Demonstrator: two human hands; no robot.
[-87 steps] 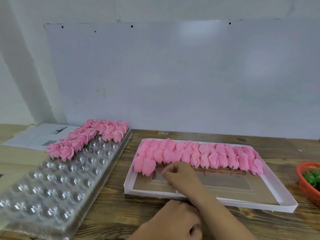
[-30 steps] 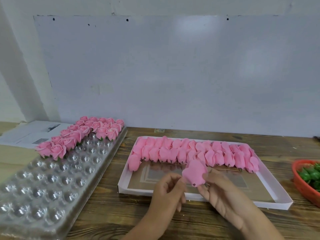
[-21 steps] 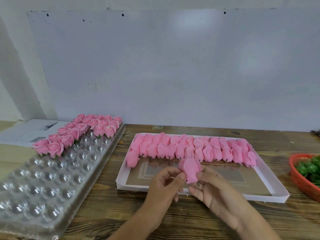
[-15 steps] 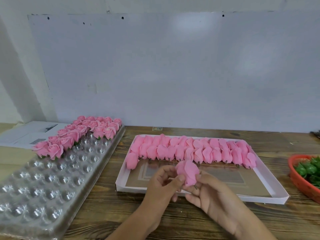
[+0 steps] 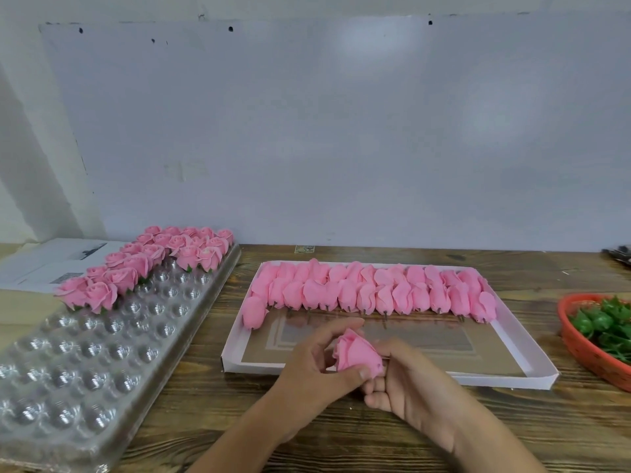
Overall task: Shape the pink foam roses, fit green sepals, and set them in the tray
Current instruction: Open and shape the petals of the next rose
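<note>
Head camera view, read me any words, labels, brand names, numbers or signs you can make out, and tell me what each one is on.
No text can be read anywhere in this view.
Printed sheets at far left: dark print and small pictures, too blurred to read.
Small sticker on the table's back edge: a printed mark, too small to read.
White box tray: a printed rectangular frame on its floor, no legible words.
Clear blister tray, red basket, wall: no markings seen.

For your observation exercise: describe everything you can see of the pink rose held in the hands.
The pink rose looks like soft foam, its layered petals part opened at the top. It is held above the wooden table, before the white tray's near edge. The left hand and right hand both pinch it. No green sepal shows on it.
</note>
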